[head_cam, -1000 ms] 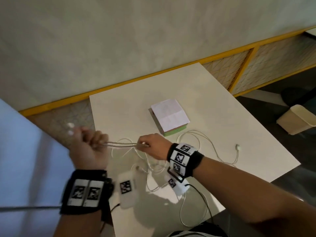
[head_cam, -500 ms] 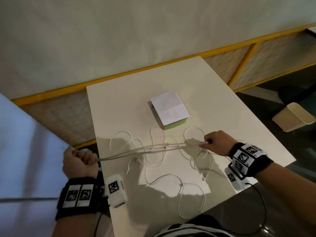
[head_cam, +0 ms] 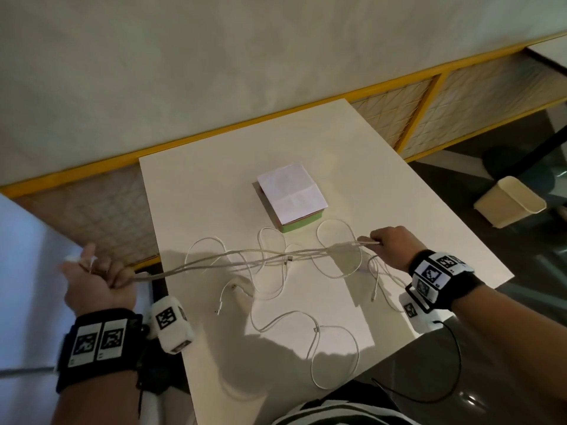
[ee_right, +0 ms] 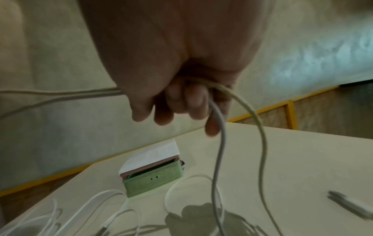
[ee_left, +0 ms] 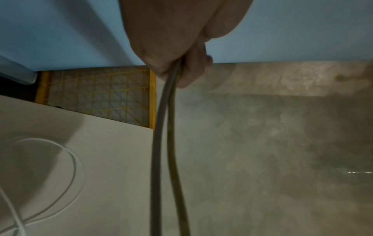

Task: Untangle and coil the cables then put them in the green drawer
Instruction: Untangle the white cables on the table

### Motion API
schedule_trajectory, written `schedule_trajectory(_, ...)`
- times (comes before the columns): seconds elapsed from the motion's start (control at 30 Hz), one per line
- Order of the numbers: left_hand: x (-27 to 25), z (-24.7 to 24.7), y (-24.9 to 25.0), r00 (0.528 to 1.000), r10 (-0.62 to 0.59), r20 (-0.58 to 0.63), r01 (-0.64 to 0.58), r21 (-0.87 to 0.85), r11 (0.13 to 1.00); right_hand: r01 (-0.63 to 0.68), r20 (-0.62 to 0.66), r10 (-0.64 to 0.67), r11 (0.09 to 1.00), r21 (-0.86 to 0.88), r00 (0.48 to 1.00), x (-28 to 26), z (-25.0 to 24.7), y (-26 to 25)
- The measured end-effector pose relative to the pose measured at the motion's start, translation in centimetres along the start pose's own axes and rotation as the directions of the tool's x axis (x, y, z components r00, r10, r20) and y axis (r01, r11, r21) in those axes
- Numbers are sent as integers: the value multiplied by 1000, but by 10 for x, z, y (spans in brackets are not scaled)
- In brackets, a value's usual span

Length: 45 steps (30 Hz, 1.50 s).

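**user1:** Tabletop (head_cam: 337,142) is sitting white against a pale wall, yellow-framed mesh panels (head_cam: 491,96) running behind it, cream bin (head_cam: 509,200) standing on the dark floor.

**user2:** Green drawer (head_cam: 299,223) is sitting mid-table under white paper (head_cam: 291,193), looking slightly ajar, contents hidden. Loose cables (head_cam: 276,302) are sprawling just before it. Left hand (head_cam: 98,283) and right hand (head_cam: 389,250) are each fisting a grip on the grey cable (head_cam: 233,260), holding it above the tabletop.

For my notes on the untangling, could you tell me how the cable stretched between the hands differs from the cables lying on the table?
The stretched cable hangs doubled above the table; the loose cables lie in slack loops. Both hands grip the stretched one; nothing holds the loose ones. All look pale and thin.
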<state>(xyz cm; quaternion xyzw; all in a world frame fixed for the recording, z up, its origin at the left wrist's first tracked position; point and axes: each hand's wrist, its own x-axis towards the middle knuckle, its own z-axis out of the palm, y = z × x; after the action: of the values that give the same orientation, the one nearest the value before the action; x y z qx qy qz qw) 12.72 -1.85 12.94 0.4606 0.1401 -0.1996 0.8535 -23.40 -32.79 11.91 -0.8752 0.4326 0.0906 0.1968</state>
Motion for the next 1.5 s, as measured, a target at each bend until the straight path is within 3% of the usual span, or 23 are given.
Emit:
schedule_trajectory(0.17, -8, -6, -8, 999, -54, 3, 54, -13, 998, -45, 150, 63, 992, -119, 987, -13, 13, 23)
schedule_trajectory(0.3, -16, -13, -12, 989, -105, -103, 99, -65, 993, -18, 300, 84, 976, -216, 950, -19, 32, 24)
schedule_trajectory(0.47, -19, -18, -10, 989, -101, -113, 103, 14, 995, 131, 515, -67, 987, -89, 855, -33, 57, 14)
schedule_trajectory(0.57, -17, -20, -8, 990, -96, -99, 99, 27, 995, 84, 575, -133, 990, 111, 807, -44, 68, 1)
schedule_trajectory(0.6, -16, -20, -8, 991, -103, -88, 105, 24, 994, 45, 556, -155, 977, 206, 817, -44, 71, 0)
schedule_trajectory(0.67, -15, -21, -11, 992, -114, -52, 116, 37, 993, -38, 428, -160, 908, 418, 889, -40, 73, 1)
schedule_trajectory(0.73, -16, -21, -16, 994, -100, -37, 102, 72, 992, -108, 277, -60, 826, 553, 959, -27, 73, 6)
schedule_trajectory(0.8, -16, -23, -22, 996, -83, -42, 86, 68, 994, -143, 178, 49, 809, 571, 983, -15, 69, 12)
schedule_trajectory(0.87, -16, -24, -25, 996, -89, -30, 91, 42, 995, -167, 160, 97, 842, 514, 982, -5, 65, 15)
schedule_trajectory(1.0, -15, -32, -16, 991, -127, 37, 127, 17, 992, -186, 334, 94, 949, 256, 938, 10, 70, 12)
schedule_trajectory(1.07, -16, -39, -9, 987, -148, 62, 147, 20, 989, -104, 383, 85, 994, 28, 920, 16, 68, -3)
schedule_trajectory(1.17, -17, -51, 0, 981, -172, 89, 167, 68, 984, 129, 381, -16, 954, -271, 924, 26, 67, -41)
schedule_trajectory(1.3, -21, -78, 6, 935, -279, 220, 310, -121, 943, 339, 359, -230, 899, -278, 905, 48, 97, -90)
schedule_trajectory(1.4, -34, -78, 6, 969, -232, 86, 234, -19, 972, 341, 312, -282, 928, -152, 907, 68, 119, -114)
schedule_trajectory(1.5, -40, -72, -1, 981, -193, -17, 193, 27, 981, 318, 249, -277, 937, -143, 928, 86, 128, -121)
